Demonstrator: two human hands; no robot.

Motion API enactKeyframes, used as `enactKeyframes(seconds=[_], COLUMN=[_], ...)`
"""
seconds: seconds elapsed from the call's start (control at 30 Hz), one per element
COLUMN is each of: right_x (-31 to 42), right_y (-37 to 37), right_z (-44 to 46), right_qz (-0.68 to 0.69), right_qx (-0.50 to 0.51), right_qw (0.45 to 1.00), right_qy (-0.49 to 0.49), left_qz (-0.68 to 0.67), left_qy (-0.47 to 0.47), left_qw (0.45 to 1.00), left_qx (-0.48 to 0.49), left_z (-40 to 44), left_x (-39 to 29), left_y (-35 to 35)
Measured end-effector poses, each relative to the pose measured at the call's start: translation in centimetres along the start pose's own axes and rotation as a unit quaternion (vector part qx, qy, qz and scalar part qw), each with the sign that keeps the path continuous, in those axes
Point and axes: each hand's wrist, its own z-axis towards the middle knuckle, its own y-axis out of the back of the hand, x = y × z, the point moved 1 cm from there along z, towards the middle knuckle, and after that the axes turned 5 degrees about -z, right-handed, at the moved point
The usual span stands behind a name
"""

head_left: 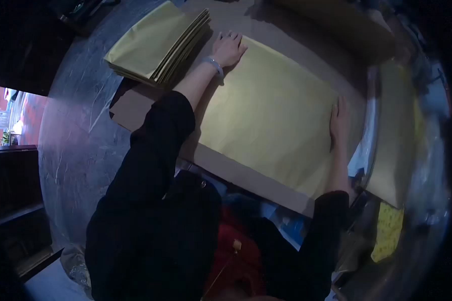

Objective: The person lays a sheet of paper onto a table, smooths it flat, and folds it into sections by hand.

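Note:
A large sheet of yellow paper (271,115) lies flat on a brown cardboard piece (256,178). My left hand (229,49), with a pale bangle on its wrist, rests on the sheet's far left corner, fingers slightly apart. Along the right edge lies my right hand (339,121), its fingers stretched out and pointing away from me. Neither hand grips anything that I can make out. To the left of my left hand sits a stack of folded yellow paper (150,42), its layered edges facing right.
A raised cardboard panel (336,27) stands at the back. The grey table surface (85,135) extends left. On the right are another large tan sheet (394,135) and a bright yellow piece (388,232). Dark shelving (15,200) stands at far left.

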Motion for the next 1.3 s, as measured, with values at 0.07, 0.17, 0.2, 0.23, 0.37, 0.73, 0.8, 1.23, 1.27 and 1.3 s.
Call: enactKeyframes(seconds=[0.07, 0.17, 0.2, 0.23, 0.37, 0.73, 0.8, 1.23, 1.27, 1.3], right_x=[-1.1, -2.3, -1.8, -1.3, -3.1, 26.7, 29.3, 6.4, 3.5, 1.0], right_y=[-1.0, -2.1, -1.5, -1.0, -2.1, -4.8, -6.0, -2.5, -2.0, -1.8], right_z=[0.2, 0.5, 0.9, 0.7, 1.6, 3.9, 5.4, 2.4, 1.9, 1.4], right_qz=[0.0, -0.013, -0.019, -0.023, -0.045, 0.102, 0.059, -0.006, -0.031, -0.052], right_qx=[0.0, -0.022, -0.021, -0.017, -0.022, -0.02, -0.038, -0.023, -0.034, -0.046], right_qw=[1.0, 0.998, 0.998, 0.998, 0.996, 0.984, 0.981, 1.0, 0.997, 0.993], right_qy=[0.009, 0.062, 0.059, 0.053, 0.069, 0.146, 0.181, -0.009, -0.055, -0.097], left_qz=[-0.009, 0.027, 0.029, 0.032, 0.039, 0.012, 0.002, 0.02, 0.015, 0.031], left_qy=[-0.017, -0.066, -0.059, -0.055, -0.053, -0.067, -0.077, -0.051, -0.059, -0.06], left_qw=[0.998, 0.995, 0.996, 0.996, 0.997, 0.998, 0.997, 0.998, 0.998, 0.998], left_qx=[0.063, 0.074, 0.067, 0.063, 0.042, 0.002, 0.013, 0.018, 0.015, 0.015], left_z=[0.1, -1.2, -2.0, -2.9, -5.5, -0.8, -1.1, -0.2, 0.1, 0.0], left_x=[0.9, 2.4, 3.2, 3.9, 5.6, 0.5, 0.1, 1.7, 2.0, 2.9], left_y=[0.9, 0.9, 0.8, 0.6, -0.3, 1.3, 2.1, 0.1, -0.2, -0.7])
